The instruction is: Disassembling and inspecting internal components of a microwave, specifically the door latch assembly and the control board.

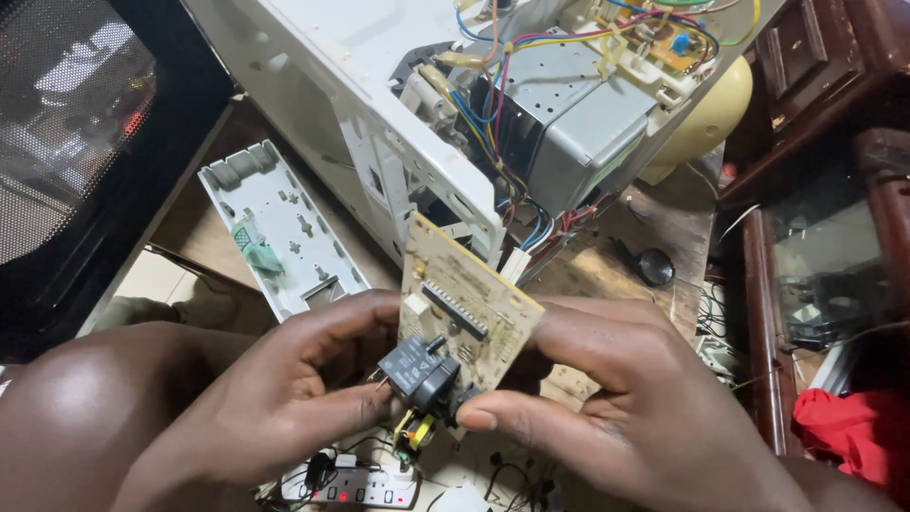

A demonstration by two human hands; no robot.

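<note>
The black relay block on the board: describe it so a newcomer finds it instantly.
Below the opened white microwave casing, both hands hold a tan circuit board. At its lower edge, between the left hand and right hand, sits the black relay block, the only boxy black part, above a yellow coil.

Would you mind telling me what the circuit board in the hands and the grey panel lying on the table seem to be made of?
The circuit board looks like tan, matt phenolic or paper laminate: flat, dull and yellowish, carrying black plastic-looking components. The grey panel appears to be moulded plastic, pale and slightly glossy, with raised posts and ribs.
</note>
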